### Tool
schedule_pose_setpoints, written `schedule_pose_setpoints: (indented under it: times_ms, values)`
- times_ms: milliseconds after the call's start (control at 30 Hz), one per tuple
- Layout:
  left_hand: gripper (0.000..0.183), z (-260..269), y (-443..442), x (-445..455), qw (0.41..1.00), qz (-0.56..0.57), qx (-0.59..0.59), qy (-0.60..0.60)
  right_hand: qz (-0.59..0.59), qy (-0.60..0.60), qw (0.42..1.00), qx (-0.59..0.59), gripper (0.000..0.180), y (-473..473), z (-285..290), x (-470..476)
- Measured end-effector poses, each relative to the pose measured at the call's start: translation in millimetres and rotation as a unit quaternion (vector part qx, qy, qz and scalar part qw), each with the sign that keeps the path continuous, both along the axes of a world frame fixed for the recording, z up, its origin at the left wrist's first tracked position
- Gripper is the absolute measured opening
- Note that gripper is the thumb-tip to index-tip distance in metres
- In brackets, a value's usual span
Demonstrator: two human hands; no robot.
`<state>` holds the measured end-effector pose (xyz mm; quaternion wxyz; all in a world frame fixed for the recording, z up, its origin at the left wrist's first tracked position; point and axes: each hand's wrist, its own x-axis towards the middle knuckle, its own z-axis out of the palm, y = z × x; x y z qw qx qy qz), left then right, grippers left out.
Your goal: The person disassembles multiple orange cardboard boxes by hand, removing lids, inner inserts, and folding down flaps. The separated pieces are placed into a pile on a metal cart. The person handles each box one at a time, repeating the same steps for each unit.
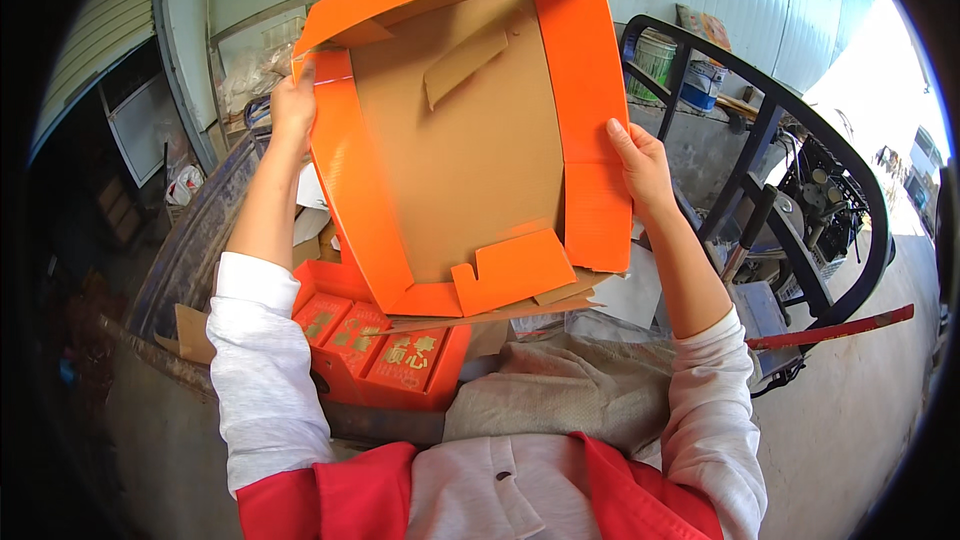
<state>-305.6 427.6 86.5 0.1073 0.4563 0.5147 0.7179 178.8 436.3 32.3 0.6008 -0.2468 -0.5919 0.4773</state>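
Both hands hold up an orange cardboard box [457, 157], partly unfolded, its plain brown inner face towards me. My left hand [294, 101] grips the left edge near the upper corner. Along the right edge, my right hand [639, 161] pinches the side panel, thumb in front. A loose brown strip of cardboard [466, 67] sticks out from the inner face. Below and to the left, a red carton [375, 382] holds several red boxes [405, 356] with gold writing. The cardboard hides part of that carton.
A woven sack [555, 390] lies before me, beside the red carton. On the right curves a black metal tube frame [870, 165], with a red bar [832, 328] near its lower end. Paint buckets [703, 84] stand behind it. A rusty metal side panel [202, 217] rises at left.
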Motion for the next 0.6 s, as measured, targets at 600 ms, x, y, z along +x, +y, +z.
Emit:
schedule_pose_setpoints:
  times_ms: [600]
  values:
    - [0.128,-139,-16,123,0.876,0.031,-0.406,0.259,0.13,0.148,0.965,-0.175,0.041,-6,-7,-6]
